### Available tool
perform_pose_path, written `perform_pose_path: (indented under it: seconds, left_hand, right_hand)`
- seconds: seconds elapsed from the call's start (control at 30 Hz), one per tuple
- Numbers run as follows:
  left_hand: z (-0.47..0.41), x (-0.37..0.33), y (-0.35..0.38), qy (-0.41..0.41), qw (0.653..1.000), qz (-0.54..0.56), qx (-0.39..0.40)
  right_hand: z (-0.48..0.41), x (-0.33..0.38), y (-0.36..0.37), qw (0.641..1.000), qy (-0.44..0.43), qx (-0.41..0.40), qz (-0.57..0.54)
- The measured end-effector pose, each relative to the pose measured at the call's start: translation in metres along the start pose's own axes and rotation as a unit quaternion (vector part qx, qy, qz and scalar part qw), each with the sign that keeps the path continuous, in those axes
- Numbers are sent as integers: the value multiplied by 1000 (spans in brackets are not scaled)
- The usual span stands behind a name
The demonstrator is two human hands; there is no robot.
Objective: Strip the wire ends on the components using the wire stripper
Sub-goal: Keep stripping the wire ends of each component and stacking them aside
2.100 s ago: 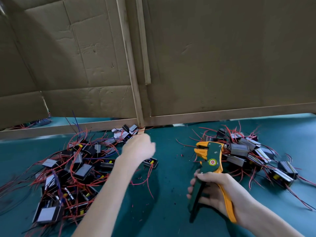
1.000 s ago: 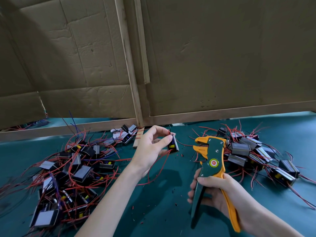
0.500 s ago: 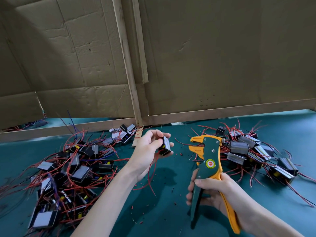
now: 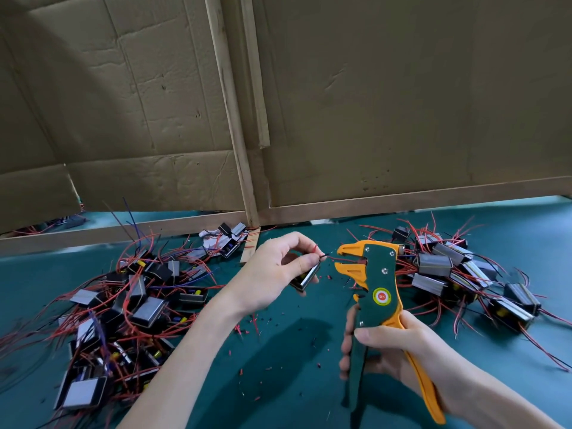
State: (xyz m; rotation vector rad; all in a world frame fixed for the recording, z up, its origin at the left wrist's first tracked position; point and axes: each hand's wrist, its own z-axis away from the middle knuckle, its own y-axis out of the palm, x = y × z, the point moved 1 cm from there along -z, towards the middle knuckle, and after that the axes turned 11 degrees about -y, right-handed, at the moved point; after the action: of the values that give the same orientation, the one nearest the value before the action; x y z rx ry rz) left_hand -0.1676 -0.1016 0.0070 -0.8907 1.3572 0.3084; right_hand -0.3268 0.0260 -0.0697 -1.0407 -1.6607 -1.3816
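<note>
Pinching a red wire [image 4: 330,258] near its tip, the left grip [image 4: 272,270] also holds the component [image 4: 309,277] just left of the wire stripper [image 4: 379,283], the wire reaching between its parted jaws; the right grip [image 4: 402,351] wraps the stripper's handles.

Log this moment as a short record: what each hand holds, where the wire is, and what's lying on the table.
left hand: holds a component, pinches its red wire
right hand: grips the wire stripper by its handles
red wire: end at the stripper's open jaws
left pile: wired components beside the left forearm
right pile: more wired components, beyond the stripper
table: green, strewn with red and black scraps
</note>
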Motion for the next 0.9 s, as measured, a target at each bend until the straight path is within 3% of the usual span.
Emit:
perform_pose_path:
  seconds: [0.27,0.57,0.67,0.83,0.9]
  left_hand:
    - [6,-11,-5,2,995,-90,36]
    - [11,-17,-7,-1,993,-95,77]
    - [10,-16,-9,-3,993,-85,81]
    - [6,-5,-4,-18,996,-57,63]
    - [5,0,3,-52,996,33,71]
  right_hand:
    - [5,3,5,1000,9,11,27]
    - [8,5,9,998,35,-13,49]
    - [12,6,13,996,50,-59,54]
    - [10,5,18,987,-9,-99,125]
    - [9,6,19,994,-13,-81,73]
